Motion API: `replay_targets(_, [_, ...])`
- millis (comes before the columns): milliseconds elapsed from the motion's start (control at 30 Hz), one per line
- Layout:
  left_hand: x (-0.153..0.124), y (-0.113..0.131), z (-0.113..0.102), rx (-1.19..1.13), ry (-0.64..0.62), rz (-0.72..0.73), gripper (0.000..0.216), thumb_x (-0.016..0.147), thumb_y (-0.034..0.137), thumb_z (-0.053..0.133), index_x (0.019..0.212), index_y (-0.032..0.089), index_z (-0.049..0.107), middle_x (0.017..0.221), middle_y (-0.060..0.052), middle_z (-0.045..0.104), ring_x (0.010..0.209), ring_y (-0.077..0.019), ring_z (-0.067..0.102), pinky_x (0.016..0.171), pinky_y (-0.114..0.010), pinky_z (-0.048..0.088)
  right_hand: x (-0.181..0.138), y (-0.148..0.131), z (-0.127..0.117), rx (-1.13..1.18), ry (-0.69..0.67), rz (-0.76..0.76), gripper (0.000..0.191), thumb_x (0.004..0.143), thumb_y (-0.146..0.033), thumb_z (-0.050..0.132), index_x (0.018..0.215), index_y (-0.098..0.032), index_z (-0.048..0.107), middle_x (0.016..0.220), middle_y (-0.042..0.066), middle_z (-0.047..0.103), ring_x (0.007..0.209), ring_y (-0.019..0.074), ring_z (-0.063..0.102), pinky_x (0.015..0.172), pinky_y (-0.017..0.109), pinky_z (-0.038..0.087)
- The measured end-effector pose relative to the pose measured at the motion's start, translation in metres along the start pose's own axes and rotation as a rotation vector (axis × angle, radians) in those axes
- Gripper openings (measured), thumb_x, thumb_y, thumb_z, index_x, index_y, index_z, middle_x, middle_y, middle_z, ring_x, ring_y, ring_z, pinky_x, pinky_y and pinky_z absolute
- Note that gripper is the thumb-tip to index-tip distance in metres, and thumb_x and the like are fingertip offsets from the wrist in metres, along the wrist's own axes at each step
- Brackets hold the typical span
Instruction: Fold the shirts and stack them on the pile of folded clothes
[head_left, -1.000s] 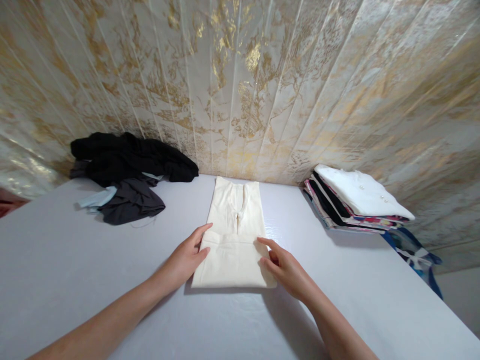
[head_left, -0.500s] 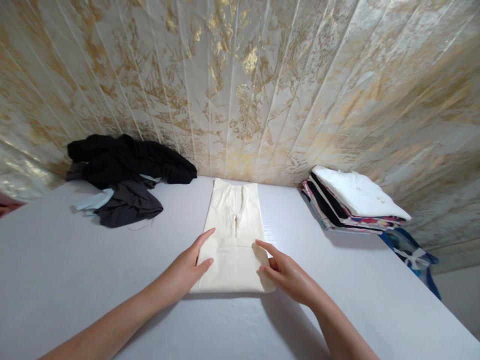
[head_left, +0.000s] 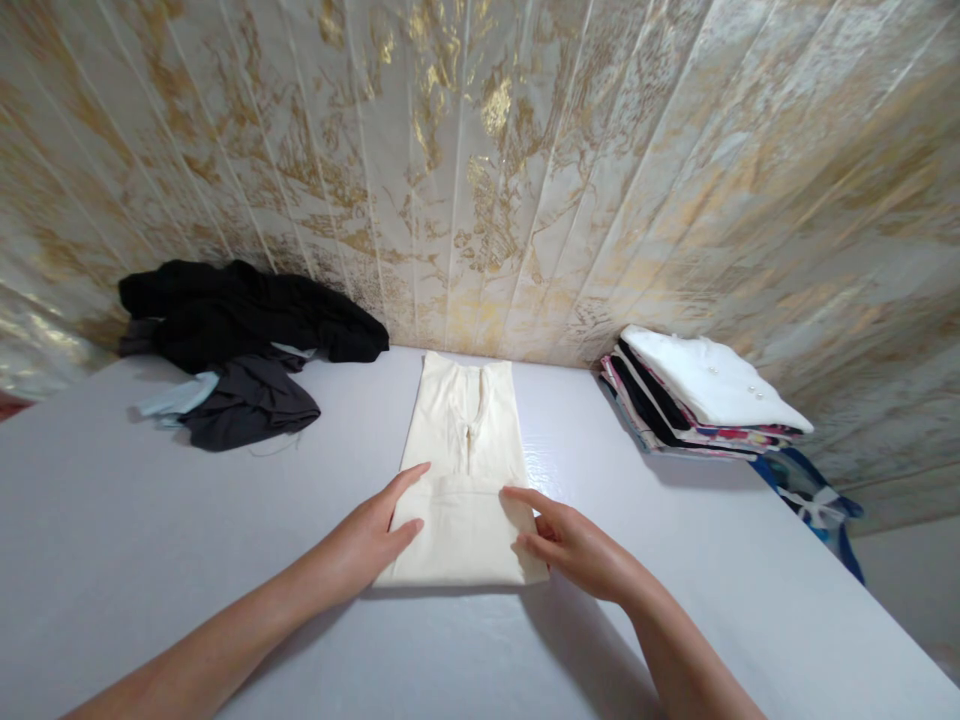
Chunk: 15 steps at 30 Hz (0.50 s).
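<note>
A cream garment [head_left: 461, 470] lies flat on the grey table [head_left: 112, 540], folded into a long narrow strip with its lower end turned up. My left hand [head_left: 367, 535] rests on the garment's lower left edge, fingers stretched out along the fold. At the lower right edge my right hand [head_left: 570, 540] touches the cloth, index finger extended and thumb beside it. Neither hand holds anything lifted.
A heap of black and grey clothes [head_left: 240, 340] lies at the back left against the gold-patterned wall. At the back right stands a stack of folded clothes [head_left: 697, 400] topped by a white piece. Blue patterned cloth [head_left: 814, 495] hangs off the table's right edge.
Both hands have slid slightly inward onto the lower fold of the cream garment. The view has shifted a little; the garment stays in place.
</note>
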<state>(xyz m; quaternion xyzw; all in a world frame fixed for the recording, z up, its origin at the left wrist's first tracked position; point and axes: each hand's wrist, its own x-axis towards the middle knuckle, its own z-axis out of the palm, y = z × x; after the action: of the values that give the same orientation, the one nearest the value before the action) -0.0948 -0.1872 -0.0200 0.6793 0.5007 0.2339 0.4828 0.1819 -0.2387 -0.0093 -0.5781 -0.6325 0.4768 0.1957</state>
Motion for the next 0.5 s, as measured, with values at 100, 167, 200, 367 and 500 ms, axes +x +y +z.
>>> replay_targets(100, [-0.0009, 0.0018, -0.0001, -0.015, 0.014, -0.002, 0.070, 0.072, 0.033, 0.057, 0.140, 0.018, 0.045, 0.142, -0.009, 0.050, 0.125, -0.0263, 0.052, 0.108, -0.039, 0.035, 0.0000, -0.0004, -0.0006, -0.005, -0.008, -0.018, 0.053, 0.085, -0.023, 0.053, 0.137, -0.023, 0.045, 0.064, -0.006, 0.046, 0.058, 0.0095, 0.043, 0.053, 0.021, 0.031])
replay_targets(167, [-0.0015, 0.0038, -0.0004, -0.021, 0.028, -0.001, 0.069, 0.071, 0.032, 0.058, 0.138, 0.018, 0.047, 0.141, -0.009, 0.051, 0.124, -0.0267, 0.052, 0.108, -0.039, 0.036, -0.0001, -0.0003, -0.0008, -0.008, -0.012, -0.019, 0.053, 0.084, -0.023, 0.053, 0.137, -0.023, 0.046, 0.064, -0.006, 0.046, 0.058, 0.0096, 0.044, 0.053, 0.021, 0.031])
replay_targets(200, [-0.0017, 0.0047, -0.0006, -0.024, 0.032, -0.001, 0.069, 0.070, 0.032, 0.058, 0.137, 0.018, 0.048, 0.141, -0.009, 0.052, 0.124, -0.0268, 0.053, 0.108, -0.039, 0.036, -0.0002, -0.0001, -0.0009, -0.009, -0.012, -0.019, 0.053, 0.084, -0.023, 0.053, 0.137, -0.023, 0.046, 0.064, -0.006, 0.045, 0.058, 0.0096, 0.044, 0.053, 0.021, 0.031])
replay_targets(367, [-0.0008, 0.0050, -0.0011, 0.010, 0.017, -0.019, 0.070, 0.071, 0.033, 0.056, 0.138, 0.016, 0.046, 0.139, -0.010, 0.053, 0.123, -0.0270, 0.054, 0.107, -0.039, 0.037, 0.0002, 0.0019, 0.0002, 0.005, -0.026, -0.020, 0.051, 0.084, -0.023, 0.053, 0.135, -0.023, 0.047, 0.065, -0.006, 0.047, 0.057, 0.0096, 0.045, 0.053, 0.021, 0.032])
replay_targets(500, [-0.0005, 0.0008, -0.0008, 0.015, 0.011, -0.016, 0.069, 0.071, 0.031, 0.057, 0.138, 0.015, 0.047, 0.138, -0.011, 0.054, 0.122, -0.0272, 0.055, 0.105, -0.038, 0.039, -0.0003, 0.0007, 0.0007, 0.009, -0.035, -0.001, 0.051, 0.084, -0.023, 0.053, 0.135, -0.023, 0.048, 0.065, -0.005, 0.050, 0.057, 0.0097, 0.047, 0.053, 0.020, 0.035])
